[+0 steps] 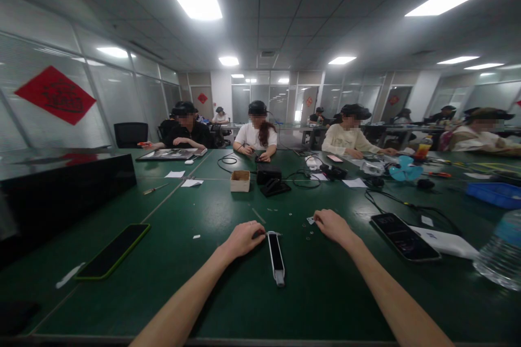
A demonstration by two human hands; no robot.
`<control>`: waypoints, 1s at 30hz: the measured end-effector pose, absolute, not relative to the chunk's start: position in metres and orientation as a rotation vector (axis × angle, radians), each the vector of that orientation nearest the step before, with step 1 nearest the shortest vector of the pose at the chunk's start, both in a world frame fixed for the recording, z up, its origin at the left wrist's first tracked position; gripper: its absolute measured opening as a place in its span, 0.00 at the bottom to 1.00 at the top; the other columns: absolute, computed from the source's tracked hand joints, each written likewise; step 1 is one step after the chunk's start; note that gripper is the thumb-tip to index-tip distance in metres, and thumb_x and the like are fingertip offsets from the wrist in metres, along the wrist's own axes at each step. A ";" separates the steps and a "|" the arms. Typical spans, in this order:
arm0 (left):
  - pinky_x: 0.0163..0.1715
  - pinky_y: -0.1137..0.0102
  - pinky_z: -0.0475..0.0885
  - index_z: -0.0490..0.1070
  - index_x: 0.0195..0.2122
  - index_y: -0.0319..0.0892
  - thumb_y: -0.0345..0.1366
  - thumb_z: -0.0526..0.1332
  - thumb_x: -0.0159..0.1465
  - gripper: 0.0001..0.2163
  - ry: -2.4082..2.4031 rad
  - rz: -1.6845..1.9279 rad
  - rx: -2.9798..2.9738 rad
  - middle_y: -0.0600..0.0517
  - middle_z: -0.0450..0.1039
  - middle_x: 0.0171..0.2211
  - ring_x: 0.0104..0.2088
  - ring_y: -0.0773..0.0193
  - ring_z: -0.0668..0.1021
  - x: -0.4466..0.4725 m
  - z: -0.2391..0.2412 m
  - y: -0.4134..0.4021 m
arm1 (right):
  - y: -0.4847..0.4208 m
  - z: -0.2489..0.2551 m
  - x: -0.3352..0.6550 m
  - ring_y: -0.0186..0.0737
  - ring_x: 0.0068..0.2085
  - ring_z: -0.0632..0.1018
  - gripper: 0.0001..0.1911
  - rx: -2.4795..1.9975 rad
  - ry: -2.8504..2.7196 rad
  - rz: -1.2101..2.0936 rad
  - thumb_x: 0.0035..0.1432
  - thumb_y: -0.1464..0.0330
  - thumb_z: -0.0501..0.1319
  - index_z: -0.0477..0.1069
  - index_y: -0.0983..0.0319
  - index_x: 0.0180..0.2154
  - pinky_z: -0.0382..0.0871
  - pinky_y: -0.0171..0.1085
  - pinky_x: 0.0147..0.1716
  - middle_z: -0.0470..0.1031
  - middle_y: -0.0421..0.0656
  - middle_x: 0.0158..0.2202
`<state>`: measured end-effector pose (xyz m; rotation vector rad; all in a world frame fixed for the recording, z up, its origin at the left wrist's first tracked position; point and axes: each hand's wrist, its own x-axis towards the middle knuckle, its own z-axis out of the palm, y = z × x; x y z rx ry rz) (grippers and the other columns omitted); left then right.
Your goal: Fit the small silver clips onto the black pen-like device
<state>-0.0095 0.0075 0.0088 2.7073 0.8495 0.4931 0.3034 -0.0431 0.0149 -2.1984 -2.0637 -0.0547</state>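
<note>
A long, narrow white object with a black face [275,254] and a grey near end lies on the green table in front of me. Just left of its far end rests my left hand [245,238], fingers curled inward; whatever may be in them is hidden. To the right, my right hand [332,226] pinches a small flat white piece [311,220] at the table surface. Several tiny rings or washers [308,232] are scattered below that piece. A small white scrap [196,237] lies to the left of my left hand.
A green-edged phone [114,252] lies left; a black phone [402,236], white case [443,242] and water bottle [502,249] stand right. Ahead are a small cardboard box [240,181], black stand [275,187], cables and a blue fan [406,168]. Several people sit opposite.
</note>
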 end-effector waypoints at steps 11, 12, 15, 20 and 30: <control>0.40 0.69 0.67 0.69 0.42 0.43 0.40 0.51 0.66 0.12 0.901 0.639 2.657 0.50 0.71 0.40 0.39 0.63 0.73 -0.010 0.012 0.005 | -0.049 0.018 0.261 0.41 0.39 0.70 0.11 -1.732 -2.076 -0.262 0.62 0.70 0.48 0.69 0.62 0.38 0.64 0.38 0.39 0.70 0.47 0.38; 0.41 0.69 0.67 0.69 0.42 0.42 0.40 0.50 0.66 0.12 0.904 0.686 2.636 0.50 0.71 0.40 0.39 0.63 0.73 -0.009 0.012 0.006 | -0.051 0.019 0.251 0.40 0.39 0.69 0.11 -1.638 -2.126 -0.260 0.62 0.70 0.49 0.69 0.63 0.39 0.64 0.39 0.39 0.70 0.47 0.39; 0.40 0.69 0.67 0.70 0.42 0.41 0.39 0.49 0.66 0.12 0.910 0.791 2.542 0.51 0.72 0.39 0.37 0.64 0.73 -0.006 0.010 0.007 | -0.058 0.020 0.220 0.40 0.39 0.69 0.11 -1.374 -2.271 -0.260 0.63 0.71 0.49 0.68 0.62 0.41 0.63 0.39 0.38 0.70 0.46 0.40; 0.31 0.72 0.67 0.70 0.42 0.40 0.42 0.52 0.64 0.13 0.883 0.763 2.337 0.52 0.73 0.31 0.29 0.66 0.72 -0.003 0.012 0.007 | -0.070 0.015 0.188 0.39 0.37 0.69 0.13 -1.047 -2.411 -0.325 0.64 0.71 0.47 0.69 0.62 0.40 0.62 0.38 0.37 0.72 0.46 0.38; 0.30 0.73 0.67 0.70 0.41 0.36 0.42 0.61 0.57 0.15 0.727 0.721 1.974 0.53 0.71 0.27 0.28 0.67 0.73 -0.001 0.019 0.000 | -0.066 0.010 0.193 0.38 0.36 0.69 0.14 -1.032 -2.328 -0.407 0.64 0.72 0.47 0.70 0.62 0.41 0.61 0.37 0.35 0.72 0.46 0.36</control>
